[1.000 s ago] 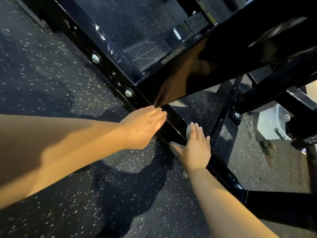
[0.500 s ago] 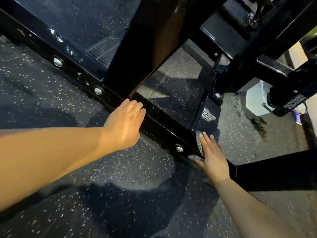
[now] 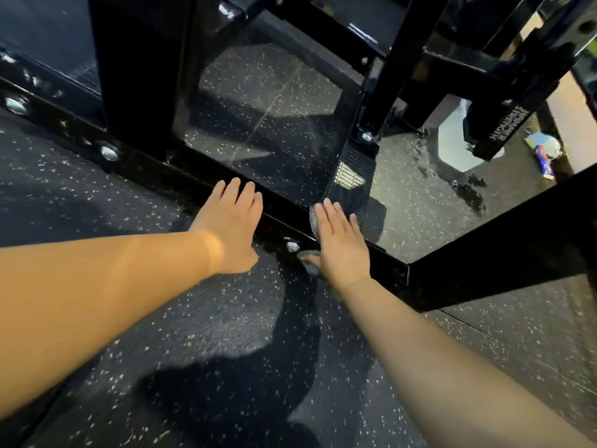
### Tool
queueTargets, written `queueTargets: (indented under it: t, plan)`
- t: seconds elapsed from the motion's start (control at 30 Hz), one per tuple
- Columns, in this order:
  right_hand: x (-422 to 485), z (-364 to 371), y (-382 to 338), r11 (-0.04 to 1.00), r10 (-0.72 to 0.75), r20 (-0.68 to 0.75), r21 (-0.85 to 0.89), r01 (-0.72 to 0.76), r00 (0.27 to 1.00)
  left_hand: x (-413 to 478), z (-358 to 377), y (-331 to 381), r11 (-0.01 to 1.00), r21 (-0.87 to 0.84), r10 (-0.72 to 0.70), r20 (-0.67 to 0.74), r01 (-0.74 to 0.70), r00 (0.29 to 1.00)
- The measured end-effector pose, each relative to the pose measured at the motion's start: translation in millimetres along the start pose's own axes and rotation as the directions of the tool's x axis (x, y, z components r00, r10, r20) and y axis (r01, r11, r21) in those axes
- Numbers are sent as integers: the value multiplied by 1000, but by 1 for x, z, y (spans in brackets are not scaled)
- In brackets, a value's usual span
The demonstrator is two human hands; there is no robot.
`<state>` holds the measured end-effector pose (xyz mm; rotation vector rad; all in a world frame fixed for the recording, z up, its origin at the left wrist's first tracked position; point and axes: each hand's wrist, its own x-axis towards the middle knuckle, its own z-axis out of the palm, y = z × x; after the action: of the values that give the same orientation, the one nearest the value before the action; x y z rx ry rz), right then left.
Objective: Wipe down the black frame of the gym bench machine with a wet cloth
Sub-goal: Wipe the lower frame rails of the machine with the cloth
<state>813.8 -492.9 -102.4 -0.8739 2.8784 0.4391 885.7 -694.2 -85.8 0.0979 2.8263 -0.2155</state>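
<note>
The machine's glossy black frame has a low floor rail (image 3: 281,208) running from upper left to lower right. My right hand (image 3: 339,245) lies flat with straight fingers on a grey wet cloth (image 3: 312,221), pressing it onto the rail near a silver bolt (image 3: 292,246). Most of the cloth is hidden under the hand; an edge shows by the thumb. My left hand (image 3: 231,221) rests on the same rail just to the left, fingers straight and holding nothing.
Black uprights (image 3: 142,76) and a crossbar (image 3: 504,250) rise around the rail. A ribbed foot plate (image 3: 350,179) lies just beyond my right hand. A white bucket (image 3: 455,140) and small packets (image 3: 542,153) sit at the far right on wet speckled rubber floor.
Both hands have slid along the rail toward its right end, the right one pushing the cloth past the bolt. The view has shifted the same way.
</note>
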Motion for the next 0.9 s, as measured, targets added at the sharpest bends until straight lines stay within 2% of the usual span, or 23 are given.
queueTargets:
  t: [0.1,0.2,0.27,0.5,0.6,0.67,0.8,0.9]
  plan:
    - [-22,3,31,1000,0,78,4,-1,997,-1,0,6,1000,24,1,-12,0,1000]
    - [-50,6,55,984,152,141,71,-163,978,0,1,3,998,56,23,-54,-20,998]
    - [-47,5,52,978,202,175,25,-209,964,0,2,2,996,84,33,-59,-28,998]
    - [-5,0,-3,991,133,29,-29,-133,991,0,8,6,993,118,19,-91,-8,996]
    - [-3,2,3,1000,16,-14,-3,-17,1000,3,11,5,986,167,38,-104,-20,994]
    - [-18,6,24,1000,-21,21,4,21,1000,3,13,8,977,213,48,-114,-23,992]
    - [-56,12,63,993,118,196,5,-121,974,3,20,11,970,244,45,-130,-13,990]
    - [-50,9,53,985,169,186,-9,-170,968,4,22,11,969,245,53,-155,-14,987]
